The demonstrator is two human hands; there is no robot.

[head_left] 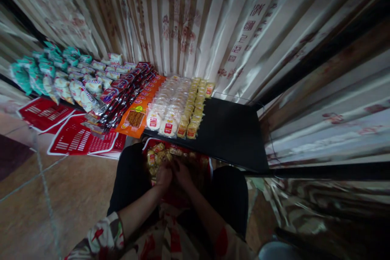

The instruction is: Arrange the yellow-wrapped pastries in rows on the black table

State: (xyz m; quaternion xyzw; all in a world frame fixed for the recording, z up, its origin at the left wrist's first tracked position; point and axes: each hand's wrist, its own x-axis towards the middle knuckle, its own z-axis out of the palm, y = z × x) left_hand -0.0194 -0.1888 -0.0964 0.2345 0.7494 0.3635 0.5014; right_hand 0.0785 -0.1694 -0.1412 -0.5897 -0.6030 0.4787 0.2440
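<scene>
A red basket (146,143) with a white rim sits between my knees, holding small gold-wrapped snack packets (151,158). Both hands reach into it, side by side and nearly touching. My left hand (164,175) is closed among the packets; its fingertips blend into the wrappers. Close beside it, my right hand (182,174) has its fingers bent inward. Dim light and blur hide what either hand pinches. Just beyond, rows of gold packets (191,109) stand on the black table (234,134), next to clear-wrapped round white crackers (168,126).
Left along the table lie an orange snack bag (134,118), dark red packs (122,93), white striped packets (93,85) and green bags (45,67). Red baskets (82,136) rest below at left. A printed curtain (189,20) hangs behind the table.
</scene>
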